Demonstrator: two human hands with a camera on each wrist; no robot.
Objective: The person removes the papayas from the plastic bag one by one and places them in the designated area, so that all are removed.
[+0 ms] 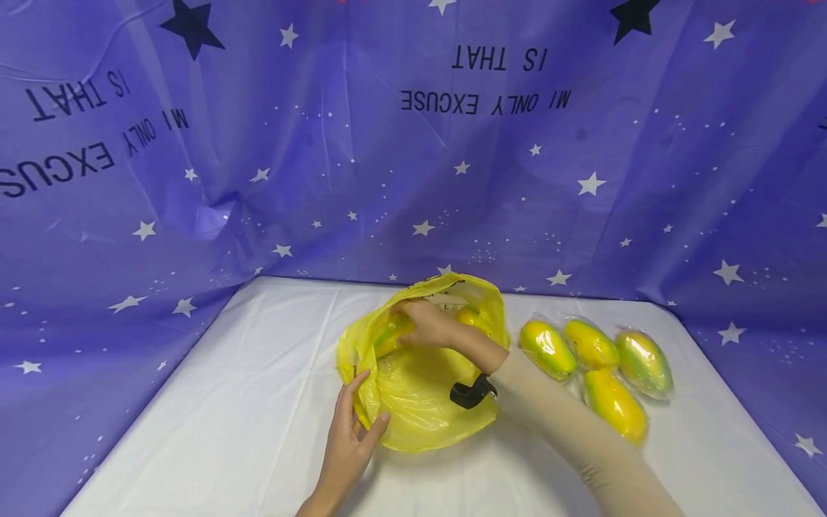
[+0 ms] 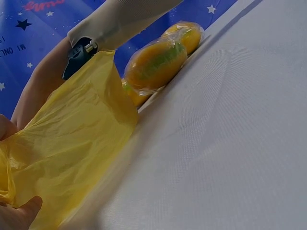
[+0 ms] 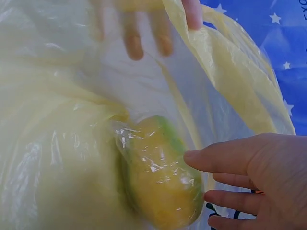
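A yellow plastic bag [image 1: 433,409] lies on the white table with its mouth spread wide. My left hand [image 1: 347,441] holds its near left rim, thumb on the inner side and fingers behind the film, which they show through in the right wrist view. Inside the bag, my right hand [image 1: 425,324] is at a plastic-wrapped yellow-green mango [image 3: 160,177]. Its thumb and fingers reach out fairly straight, fingertips right at the mango's side. Another mango [image 1: 470,316] sits deeper in the bag, partly hidden by the right forearm.
Several wrapped mangoes, such as this nearest one [image 1: 617,407], lie right of the bag, close to the right sleeve [image 1: 575,431]. A black wrist mount [image 1: 473,392] hangs over the bag. A purple starry cloth [image 1: 362,158] hangs behind the white table [image 1: 258,402].
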